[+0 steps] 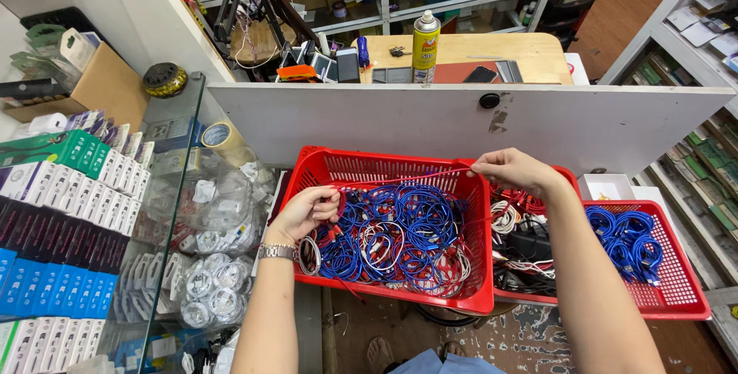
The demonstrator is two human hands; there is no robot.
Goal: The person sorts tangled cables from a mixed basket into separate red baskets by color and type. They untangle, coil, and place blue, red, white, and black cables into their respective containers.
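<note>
Over the red basket (477, 297) of coiled blue cables (400, 236), both hands pinch a thin red cable (407, 179) taut — left hand (307, 211), right hand (511, 170) — light, limp, probably best held near its ends.

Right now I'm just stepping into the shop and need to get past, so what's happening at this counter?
A person stands over a red basket heaped with tangled blue, white and red cables. A red cable is stretched taut between both hands: the left hand pinches one end low over the pile, the right hand holds the other end above the basket's far rim. A second red basket on the right holds coiled blue cables. Boxed stock fills the glass case on the left.
</note>
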